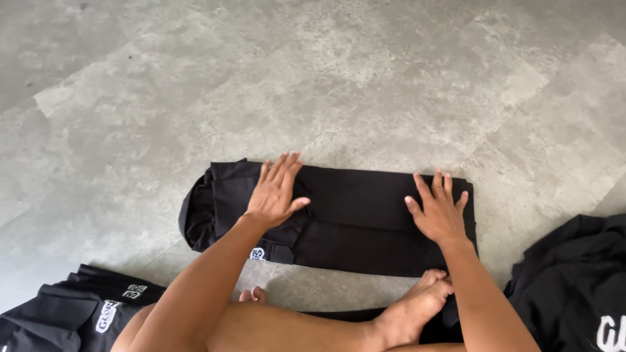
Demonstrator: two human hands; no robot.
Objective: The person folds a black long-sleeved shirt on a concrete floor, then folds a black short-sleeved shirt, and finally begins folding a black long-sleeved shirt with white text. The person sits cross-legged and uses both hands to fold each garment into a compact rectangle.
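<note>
Pressing down on a folded black shirt (365,221), I have both palms flat on it as it lies across the grey floor (326,85) in front of my crossed legs. It makes a long band, its left end bunched where the collar sits. A small white printed mark (258,253) shows on its near edge, just below my left wrist (too small and partly covered for me to make out its shape).

My left hand (275,194) is spread wide, fingers fanned and pointing away from me, thumb out to the right, resting on the left part of the band near the collar. My right hand (438,210) is likewise fully open, fingers apart, flat on the right end just inside the edge. Neither hand grips anything; each only lies on the cloth.

At the lower left a second black garment (59,313) lies on the floor with two white printed marks (107,316) on it, one long and slanted, one smaller beside it. At the right edge a third black garment (574,287) lies crumpled, with large white lettering (610,334) cut off by the frame. My bare foot (417,306) rests just before the folded shirt's near edge.
</note>
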